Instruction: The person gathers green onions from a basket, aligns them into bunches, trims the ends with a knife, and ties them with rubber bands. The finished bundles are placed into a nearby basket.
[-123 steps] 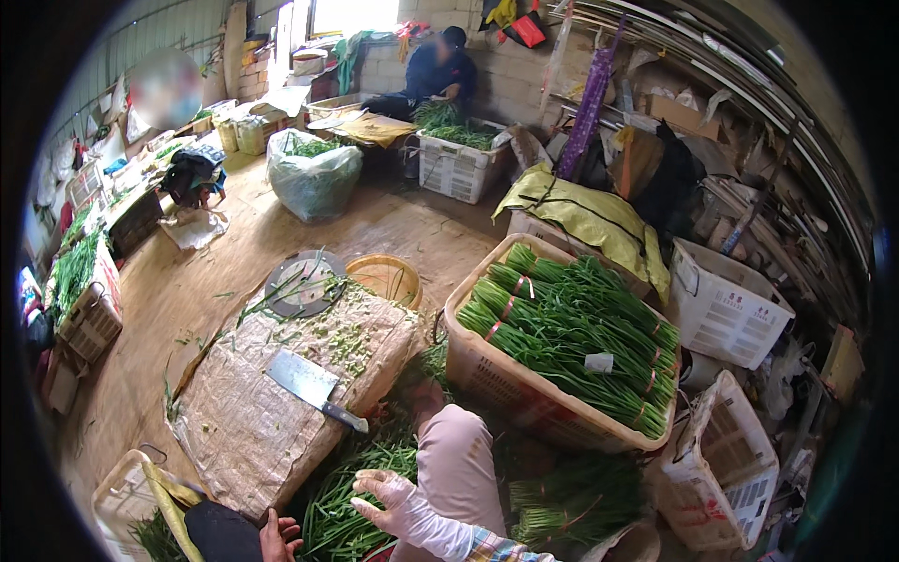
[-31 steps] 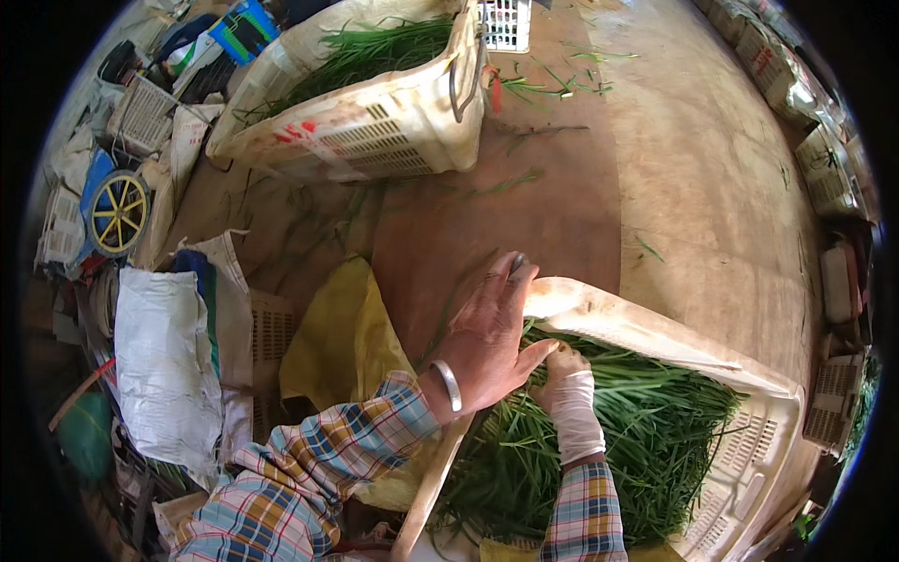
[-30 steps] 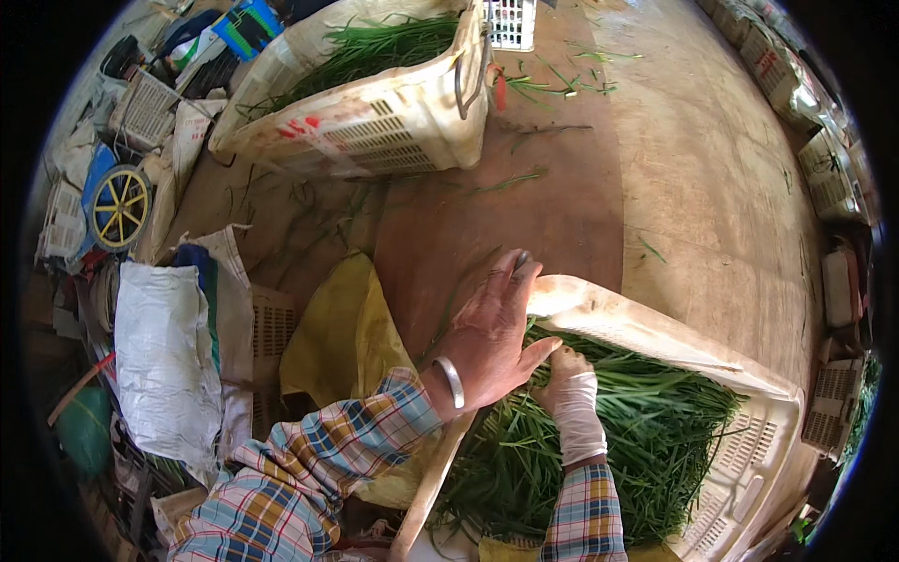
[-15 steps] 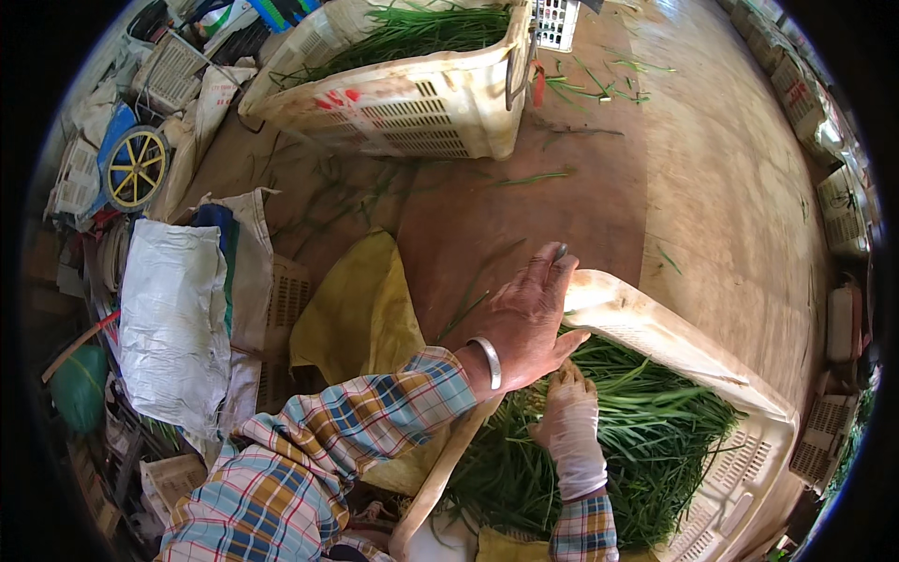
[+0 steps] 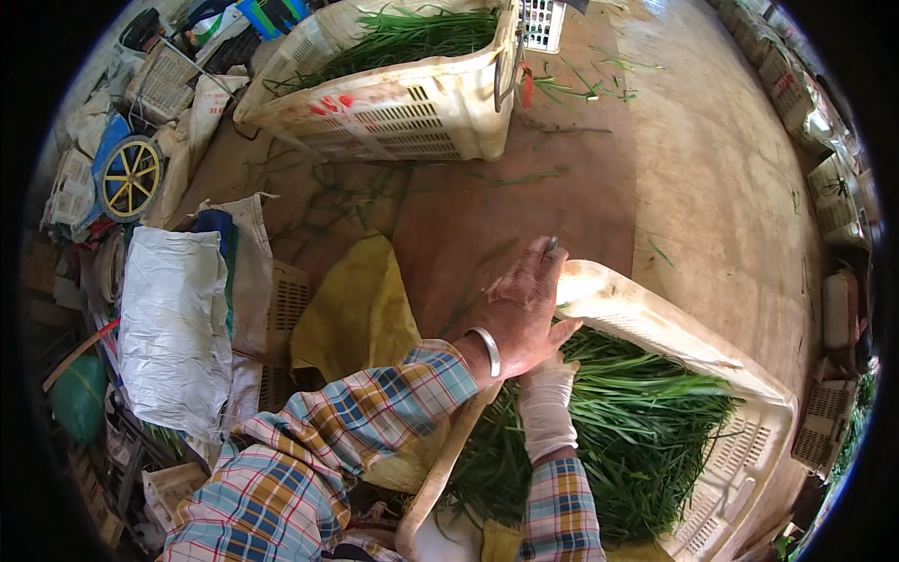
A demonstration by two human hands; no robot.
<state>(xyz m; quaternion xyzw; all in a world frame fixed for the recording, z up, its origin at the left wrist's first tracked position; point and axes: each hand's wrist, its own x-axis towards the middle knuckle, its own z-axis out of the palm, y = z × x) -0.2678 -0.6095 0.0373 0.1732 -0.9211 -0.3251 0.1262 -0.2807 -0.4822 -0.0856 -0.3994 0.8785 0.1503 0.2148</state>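
My bare left hand [image 5: 517,309], with a silver bracelet at the wrist, lies over the far left corner of the near crate [image 5: 655,323]. Its fingers point forward and the thumb stands apart to the right; a small grey piece shows at one fingertip. Long green leafy stalks [image 5: 646,421] fill much of that pale plastic crate. Just below the left thumb, my right hand [image 5: 548,407], in a whitish glove, reaches in at the left part of the stalks. The left hand covers its fingers, so whether they grip any stalks is hidden.
A second pale crate [image 5: 403,122] of green stalks stands ahead. Loose stalks are scattered on the brown board floor [image 5: 524,211]. Left are a yellow cloth [image 5: 361,300], a white sack [image 5: 173,323] and a yellow-spoked wheel [image 5: 131,178]. More crates [image 5: 836,197] line the right side.
My right hand has moved left and farther forward, its fingers passing under my left hand. The left hand keeps nearly the same place at the crate corner, thumb still apart.
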